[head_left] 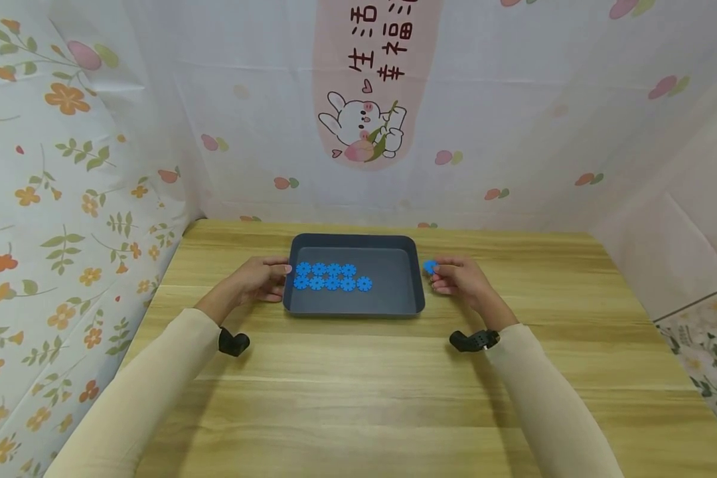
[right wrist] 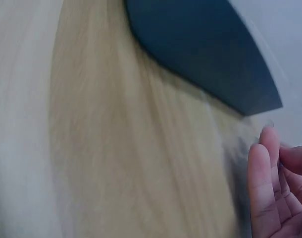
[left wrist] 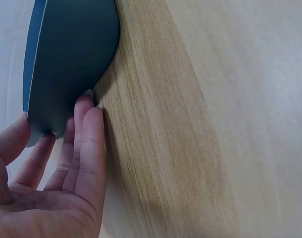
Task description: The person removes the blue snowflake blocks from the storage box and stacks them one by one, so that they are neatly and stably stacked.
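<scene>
Nine flat, notched blue flower pieces (head_left: 332,283) lie inside a dark grey tray (head_left: 391,292), four in the far row, five in the near one, at its left side. The right hand (head_left: 461,279) pinches another blue piece (head_left: 430,267) between thumb and fingers, just beside the tray's right wall. The left hand (head_left: 258,277) grips the left wall narrowly, thumb at the rim, fingers (left wrist: 91,148) against the outside. Grey tray floor spans from the rows to the right wall; the desk (head_left: 346,392) stretches widely nearer the person, its far edge close behind the tray.
</scene>
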{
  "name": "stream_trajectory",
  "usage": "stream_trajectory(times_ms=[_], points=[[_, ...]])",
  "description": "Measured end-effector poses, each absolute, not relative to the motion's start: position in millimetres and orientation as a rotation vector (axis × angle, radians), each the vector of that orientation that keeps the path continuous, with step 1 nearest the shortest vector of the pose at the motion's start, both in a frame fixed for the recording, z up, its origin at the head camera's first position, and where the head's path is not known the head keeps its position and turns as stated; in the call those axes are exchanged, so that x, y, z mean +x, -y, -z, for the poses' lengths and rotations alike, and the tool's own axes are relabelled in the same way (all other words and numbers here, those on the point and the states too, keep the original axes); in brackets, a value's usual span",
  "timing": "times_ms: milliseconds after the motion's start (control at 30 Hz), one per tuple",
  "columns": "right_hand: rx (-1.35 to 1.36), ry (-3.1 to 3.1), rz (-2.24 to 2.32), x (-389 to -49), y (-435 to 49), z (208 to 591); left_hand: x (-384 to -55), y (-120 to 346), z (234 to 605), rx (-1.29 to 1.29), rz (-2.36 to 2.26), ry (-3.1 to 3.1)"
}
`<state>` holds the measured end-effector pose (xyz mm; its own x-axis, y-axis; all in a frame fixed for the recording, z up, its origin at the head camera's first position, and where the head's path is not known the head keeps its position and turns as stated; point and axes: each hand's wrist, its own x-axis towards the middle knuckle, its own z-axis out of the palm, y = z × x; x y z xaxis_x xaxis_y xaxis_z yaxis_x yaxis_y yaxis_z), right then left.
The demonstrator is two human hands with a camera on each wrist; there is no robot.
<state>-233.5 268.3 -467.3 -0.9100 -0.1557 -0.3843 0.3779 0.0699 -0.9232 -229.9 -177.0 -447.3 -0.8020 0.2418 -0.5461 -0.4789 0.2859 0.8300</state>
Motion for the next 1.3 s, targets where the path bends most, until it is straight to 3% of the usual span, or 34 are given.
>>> stream_trajectory(times_ms=[1300], points=[[0.335,-2.167,1.715,-239,-275,464,-230,176,448,-0.212,-1.552,-2.013]])
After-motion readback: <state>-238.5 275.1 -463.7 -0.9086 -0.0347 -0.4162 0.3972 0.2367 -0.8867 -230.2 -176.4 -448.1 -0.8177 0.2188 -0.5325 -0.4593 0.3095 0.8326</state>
